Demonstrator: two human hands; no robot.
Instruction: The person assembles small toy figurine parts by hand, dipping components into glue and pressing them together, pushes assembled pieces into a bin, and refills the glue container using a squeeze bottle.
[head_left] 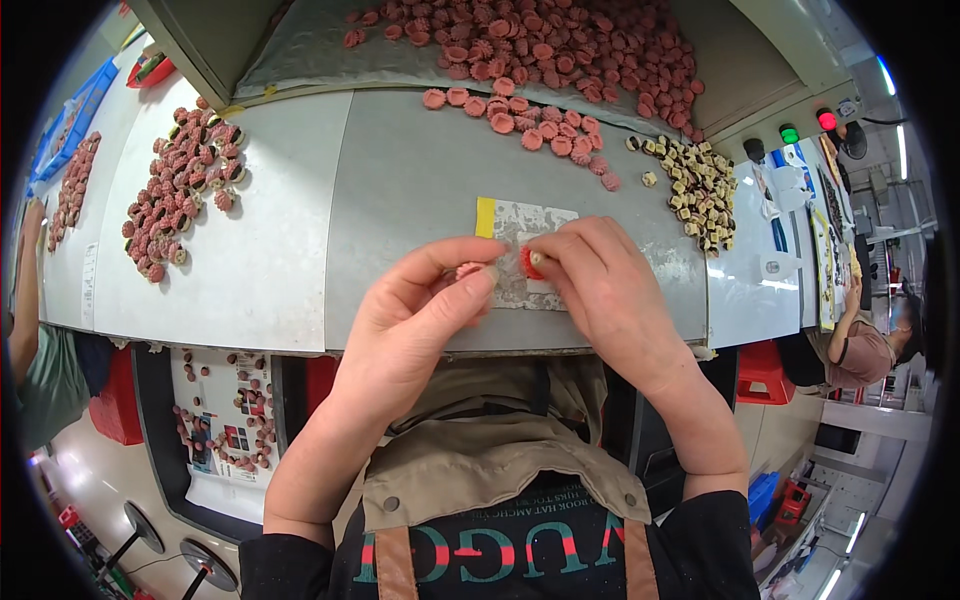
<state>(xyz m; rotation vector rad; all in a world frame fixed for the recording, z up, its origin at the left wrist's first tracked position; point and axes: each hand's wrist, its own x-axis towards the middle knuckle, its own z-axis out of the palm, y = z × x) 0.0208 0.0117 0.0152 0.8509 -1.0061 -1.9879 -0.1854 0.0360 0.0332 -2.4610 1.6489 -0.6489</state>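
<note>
My left hand [415,305] is closed on a small pink fluted cup [468,270], pinched between thumb and fingers and partly hidden by them. Close by on the right, my right hand [608,285] grips a redder fluted cup [528,264] in its fingertips. A small cream-coloured piece [538,258] shows at that cup, beneath the fingers; I cannot tell how far it sits inside. Both hands are over a worn whitish sheet [520,290] on the grey worktop [400,180]. Yellow tape [485,217] runs along the sheet's left edge.
Beyond lies a big heap of pink cups [560,50], some spilling forward. Small cream-and-dark cubes [700,190] are piled at the right, filled cups [185,190] at the left. An open drawer [225,440] holds more pieces. A co-worker [868,335] sits right; another's sleeve [50,385] shows left.
</note>
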